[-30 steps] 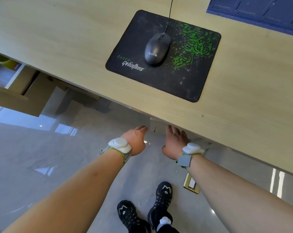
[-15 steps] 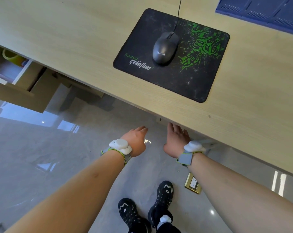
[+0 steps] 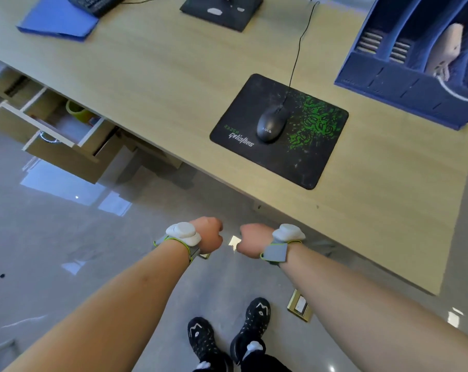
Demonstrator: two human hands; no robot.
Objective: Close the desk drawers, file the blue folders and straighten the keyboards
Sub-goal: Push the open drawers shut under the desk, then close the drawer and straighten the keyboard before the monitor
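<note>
Desk (image 3: 173,84): work surface runs across the view; nothing under its near edge in front of me looks pulled out, so I judge that spot done
Drawers (image 3: 63,130): at the left, well apart from my hands, stacked drawers stand open, the lower one drawn out furthest; a green cup sits inside; closing them is left
File rack (image 3: 404,84): blue rack at the right end of the desk; whether any folder is filed in it I cannot tell
Blue folder (image 3: 57,21): lies flat at the far left of the desk, partly under the keyboard's corner; not yet filed
Keyboard (image 3: 96,2): only a corner shows at the top edge, lying askew across the folder; I judge it not yet straightened
Left hand (image 3: 207,234): hangs below the desk edge; holds nothing; fingers curled under as far as I can see
Right hand (image 3: 253,240): just beside the left; likewise curled and bare
Progress: early, by my reckoning; most of the job remains
</note>
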